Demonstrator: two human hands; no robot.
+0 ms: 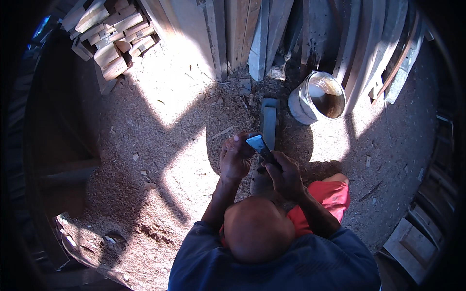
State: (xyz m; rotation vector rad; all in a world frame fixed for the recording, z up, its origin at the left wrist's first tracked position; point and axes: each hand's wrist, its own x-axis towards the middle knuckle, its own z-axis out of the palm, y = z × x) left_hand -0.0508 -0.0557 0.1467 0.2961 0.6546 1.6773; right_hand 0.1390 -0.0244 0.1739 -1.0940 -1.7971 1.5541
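Note:
A flat steel blade (255,142) with a bright, broad end and a dark body slants up to the left in front of me. My right hand (285,175) is closed around its dark lower part. At the bright end my left hand (236,156) is raised, its fingers partly bent and apart, with one fingertip at the blade's edge; whether it presses on the metal is hard to see. Just beyond the blade lies a long grey block (270,121), like a sharpening stone, on a darker base.
A whitish bucket (302,104) with liquid inside stands beyond my right hand. Boards (238,34) lean upright along the far side. Cut wood pieces (114,60) are piled at the far left. Sawdust and chips cover the sunlit ground (187,150). A wooden panel (410,247) lies at the lower right.

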